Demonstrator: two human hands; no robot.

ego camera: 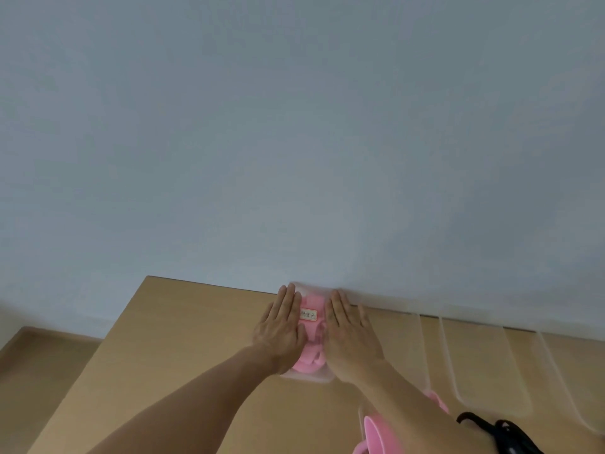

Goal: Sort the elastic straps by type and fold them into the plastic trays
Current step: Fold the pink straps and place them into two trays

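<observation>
Folded pink straps (309, 335), bearing a small white label (308, 314), are lying in a clear plastic tray (316, 379) directly between the two hands. The left hand (281, 329) and right hand (348, 332) are lying flat, fingers straight and together, flanking the straps over the tray's sides and gripping nothing. More clear trays (474, 362) are sitting on the tabletop (183, 348) out past the right hand. Loose pink straps (376, 434) and black straps (501, 430) are lying beside the right forearm.
</observation>
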